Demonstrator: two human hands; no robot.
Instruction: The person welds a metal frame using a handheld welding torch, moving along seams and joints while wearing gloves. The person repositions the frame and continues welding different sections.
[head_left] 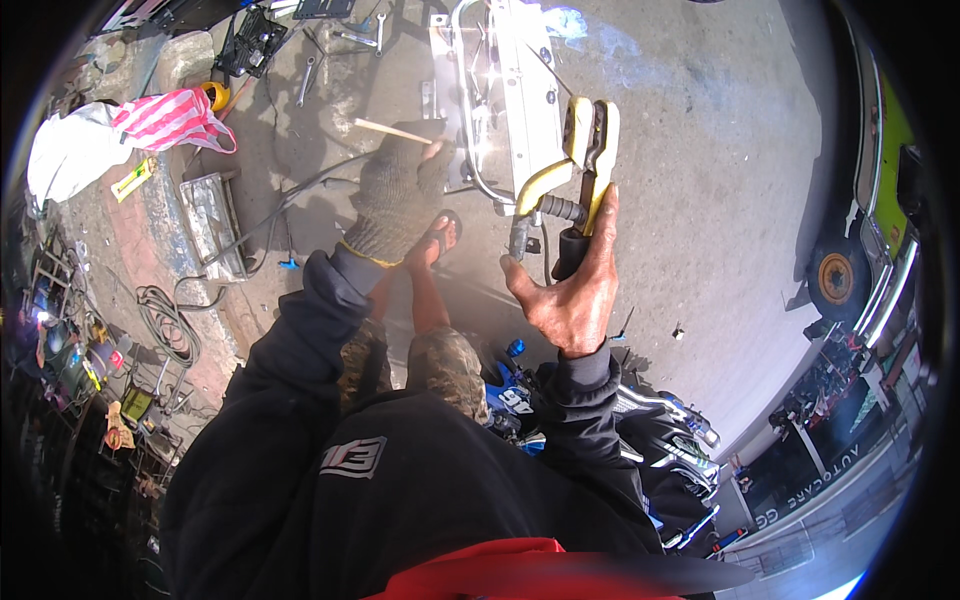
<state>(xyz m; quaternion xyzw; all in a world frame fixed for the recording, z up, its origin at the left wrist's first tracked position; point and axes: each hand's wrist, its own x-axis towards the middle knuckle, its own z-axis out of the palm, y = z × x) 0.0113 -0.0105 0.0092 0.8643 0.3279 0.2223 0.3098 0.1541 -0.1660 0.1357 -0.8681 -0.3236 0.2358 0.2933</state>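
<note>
My left hand point(400, 190), in a grey knitted glove and slightly blurred, is closed on a thin tan rod point(390, 130) that sticks out to the left. My bare right hand point(572, 300) grips a yellow welding electrode holder point(598, 150) by its black handle, thumb and fingers round it. From the holder's jaws a thin dark rod point(548, 70) slants up to the left. Just beyond both hands stands a metal frame of bent tube point(460, 70) beside a bright flat metal bar point(530, 110) with holes. Bluish smoke point(585, 32) drifts near its far end.
Spanners point(305, 82) lie on the concrete at the far left. A worn metal box point(212, 225), coiled cable point(165, 325) and a pink-striped bag point(175, 118) are at left. Blue-and-black motorcycle parts point(660, 430) are near my right side. A green vehicle's wheel point(835, 277) stands at right.
</note>
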